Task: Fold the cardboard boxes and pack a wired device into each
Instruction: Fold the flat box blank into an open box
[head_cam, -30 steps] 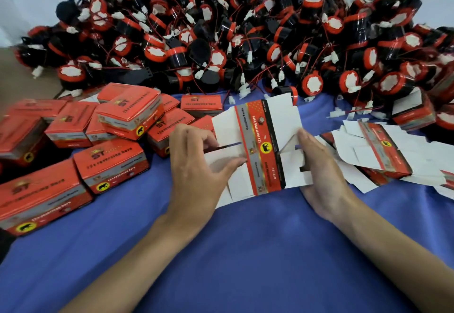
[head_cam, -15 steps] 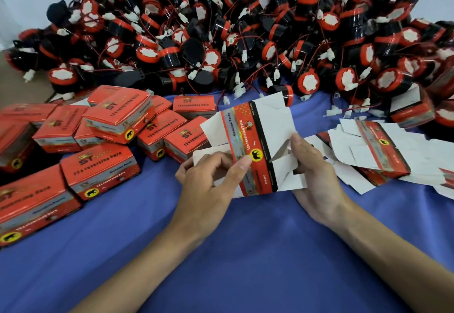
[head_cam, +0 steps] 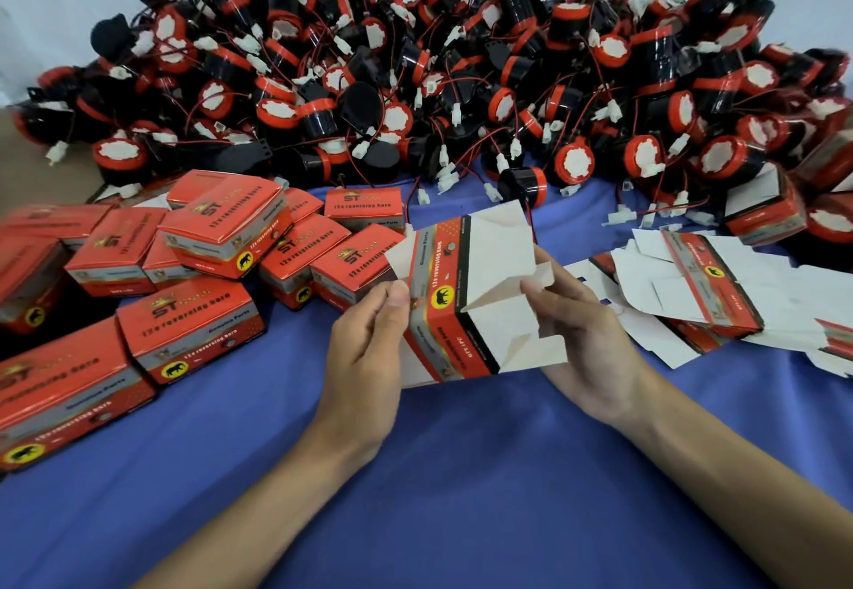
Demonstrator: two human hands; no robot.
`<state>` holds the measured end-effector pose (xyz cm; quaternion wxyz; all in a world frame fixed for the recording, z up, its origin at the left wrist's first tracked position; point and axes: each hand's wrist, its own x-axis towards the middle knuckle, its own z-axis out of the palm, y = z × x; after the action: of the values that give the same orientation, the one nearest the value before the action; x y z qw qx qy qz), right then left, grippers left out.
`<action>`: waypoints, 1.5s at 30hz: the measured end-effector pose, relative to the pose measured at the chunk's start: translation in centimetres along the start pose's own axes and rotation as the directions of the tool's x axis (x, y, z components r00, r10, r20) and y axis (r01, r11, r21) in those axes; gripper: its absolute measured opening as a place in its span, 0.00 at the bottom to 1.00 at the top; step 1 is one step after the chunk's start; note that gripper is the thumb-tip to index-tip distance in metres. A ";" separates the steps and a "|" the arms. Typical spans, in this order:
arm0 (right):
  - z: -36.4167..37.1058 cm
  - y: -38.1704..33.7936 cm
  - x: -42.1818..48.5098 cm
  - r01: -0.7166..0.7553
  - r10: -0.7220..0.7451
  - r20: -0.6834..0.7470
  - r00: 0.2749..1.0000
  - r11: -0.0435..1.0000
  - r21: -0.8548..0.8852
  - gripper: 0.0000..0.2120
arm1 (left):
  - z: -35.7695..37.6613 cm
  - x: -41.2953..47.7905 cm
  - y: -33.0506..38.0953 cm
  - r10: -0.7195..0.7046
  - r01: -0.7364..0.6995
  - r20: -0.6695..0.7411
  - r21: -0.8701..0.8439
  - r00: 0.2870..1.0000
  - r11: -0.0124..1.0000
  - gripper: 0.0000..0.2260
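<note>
A half-folded cardboard box (head_cam: 480, 297), orange-red outside and white inside, is held above the blue cloth at the centre. My left hand (head_cam: 364, 348) pinches its left edge with thumb and fingers. My right hand (head_cam: 586, 334) grips its right side, thumb on a white flap. The box's panels stand partly bent into shape and its flaps hang loose. A large heap of black-and-red wired devices (head_cam: 461, 80) with white plugs fills the back. One device (head_cam: 521, 184) lies just behind the box.
Several closed orange boxes (head_cam: 184, 330) are piled at the left. A stack of flat unfolded box blanks (head_cam: 711, 293) lies at the right. Blue cloth (head_cam: 438, 473) covers the table in front of me.
The flat blank has been lifted off the cloth and bent into a partly formed box. Both hands rose with it, and my left hand shifted to pinching the left edge.
</note>
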<state>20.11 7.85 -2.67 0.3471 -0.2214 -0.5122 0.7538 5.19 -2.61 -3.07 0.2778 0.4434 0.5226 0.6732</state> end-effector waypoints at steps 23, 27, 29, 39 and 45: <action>1.6 -0.1 -0.9 0.257 -0.276 -0.038 0.960 0.929 -0.265 0.18 | 0.8 -0.4 -0.2 0.607 -0.622 0.425 0.768 0.672 0.151 0.30; 1.2 -0.5 -0.8 0.151 -0.151 -0.038 0.988 0.988 -0.018 0.20 | 0.7 -0.2 0.1 0.670 -0.656 0.390 0.729 0.631 0.194 0.27; 1.0 -0.6 -0.9 0.089 -0.093 0.021 0.995 0.986 0.140 0.25 | 0.7 -0.1 0.1 0.673 -0.651 0.359 0.719 0.647 0.243 0.27; 1.6 -0.2 -1.2 -0.071 0.071 0.375 0.924 0.997 -0.013 0.35 | 0.5 -0.1 -0.2 0.659 -0.666 0.293 0.612 0.692 0.427 0.28; 2.0 -0.4 -1.5 -0.052 0.051 0.413 0.909 0.999 -0.011 0.31 | 0.5 -0.2 0.0 0.653 -0.681 0.318 0.595 0.688 0.427 0.33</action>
<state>19.84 5.60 -1.61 0.2112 -0.0705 -0.5677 0.7926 5.71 -2.59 -3.15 -0.1813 0.6940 0.5043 0.4808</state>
